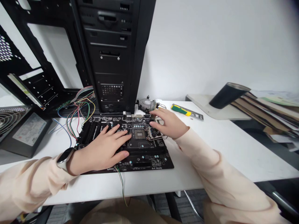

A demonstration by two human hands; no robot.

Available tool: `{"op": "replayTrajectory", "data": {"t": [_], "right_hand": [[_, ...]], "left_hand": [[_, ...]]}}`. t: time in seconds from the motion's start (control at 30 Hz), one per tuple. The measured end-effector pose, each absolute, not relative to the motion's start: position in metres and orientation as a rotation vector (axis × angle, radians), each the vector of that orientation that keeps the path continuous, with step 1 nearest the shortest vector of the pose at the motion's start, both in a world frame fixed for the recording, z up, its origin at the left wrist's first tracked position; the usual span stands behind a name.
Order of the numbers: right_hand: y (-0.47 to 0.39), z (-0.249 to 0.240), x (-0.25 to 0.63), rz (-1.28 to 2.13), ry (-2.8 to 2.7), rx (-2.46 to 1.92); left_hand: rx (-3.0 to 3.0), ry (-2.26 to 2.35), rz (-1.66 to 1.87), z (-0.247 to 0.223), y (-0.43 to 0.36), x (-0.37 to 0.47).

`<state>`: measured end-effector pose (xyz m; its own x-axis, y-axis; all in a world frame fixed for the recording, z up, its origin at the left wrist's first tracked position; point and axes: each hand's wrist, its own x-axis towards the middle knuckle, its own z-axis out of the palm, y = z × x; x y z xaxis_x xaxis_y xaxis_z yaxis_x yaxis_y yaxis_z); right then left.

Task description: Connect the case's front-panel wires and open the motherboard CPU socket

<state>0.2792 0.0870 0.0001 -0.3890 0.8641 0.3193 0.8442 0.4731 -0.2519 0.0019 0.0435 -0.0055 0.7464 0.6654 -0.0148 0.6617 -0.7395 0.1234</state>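
A black motherboard (pixel 149 155) lies on the white table, its square CPU socket (pixel 140 134) bare. My left hand (pixel 105 151) rests flat on the board's left part, palm down and fingers spread, holding nothing. At the board's right rear edge is my right hand (pixel 167 123), its fingers apart near the metal socket frame (pixel 154 133), which is raised. Whether those fingertips touch the frame cannot be made out. Just behind my right hand sits a round cooler fan (pixel 146 104). Thin green and white wires (pixel 122 183) hang from the board's front edge.
A black computer case (pixel 114 68) stands behind the board, with coloured wires (pixel 80 109) beside it. A power supply (pixel 30 132) is at left. Rightward lie a green-yellow screwdriver (pixel 181 109), a metal plate (pixel 197 116), a dark cup (pixel 227 95) and stacked papers (pixel 261 115).
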Motion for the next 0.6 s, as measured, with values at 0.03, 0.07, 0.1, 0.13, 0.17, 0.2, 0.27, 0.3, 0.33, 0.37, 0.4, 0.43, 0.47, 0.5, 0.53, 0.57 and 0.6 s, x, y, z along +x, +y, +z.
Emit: {"op": "replayTrajectory", "data": {"t": [0.03,0.07,0.1,0.13,0.17,0.2,0.27,0.3,0.33,0.37,0.4,0.43,0.47,0.5,0.53,0.57,0.6], "right_hand": [[0.087,-0.002,0.279,0.043,-2.345,-1.421],[0.088,-0.004,0.279,0.035,-2.37,-1.429],[0.088,-0.006,0.28,0.035,-2.392,-1.45],[0.088,-0.007,0.28,0.036,-2.408,-1.481],[0.088,-0.008,0.279,0.037,-2.415,-1.518],[0.088,-0.008,0.279,0.041,-2.415,-1.559],[0.088,-0.009,0.278,0.075,-2.41,-1.638],[0.088,-0.01,0.278,0.101,-2.409,-1.673],[0.088,-0.011,0.278,0.125,-2.408,-1.702],[0.089,-0.013,0.279,0.143,-2.409,-1.718],[0.09,-0.014,0.279,0.152,-2.412,-1.718],[0.091,-0.016,0.28,0.151,-2.414,-1.704],[0.092,-0.018,0.282,0.145,-2.415,-1.684],[0.093,-0.02,0.283,0.137,-2.414,-1.663],[0.094,-0.022,0.284,0.133,-2.414,-1.648],[0.094,-0.023,0.284,0.133,-2.414,-1.646],[0.095,-0.023,0.285,0.14,-2.414,-1.656]], "left_hand": [[2.823,1.076,0.045,-0.005,0.043,0.002],[2.825,1.077,0.044,-0.005,0.043,0.002],[2.827,1.079,0.038,-0.005,0.043,0.002],[2.829,1.081,0.033,-0.005,0.043,0.002],[2.83,1.083,0.025,-0.004,0.043,0.002],[2.831,1.086,0.021,-0.004,0.043,0.002],[2.832,1.088,0.024,-0.003,0.043,0.003],[2.832,1.088,0.026,-0.003,0.043,0.003],[2.831,1.088,0.027,-0.003,0.043,0.003],[2.831,1.088,0.028,-0.003,0.043,0.003],[2.83,1.088,0.026,-0.003,0.042,0.003],[2.83,1.088,0.024,-0.003,0.042,0.003],[2.83,1.088,0.024,-0.003,0.042,0.003],[2.832,1.088,0.026,-0.003,0.042,0.003],[2.832,1.087,0.026,-0.003,0.042,0.003],[2.834,1.088,0.026,-0.003,0.042,0.003],[2.835,1.089,0.025,-0.004,0.043,0.003]]}}
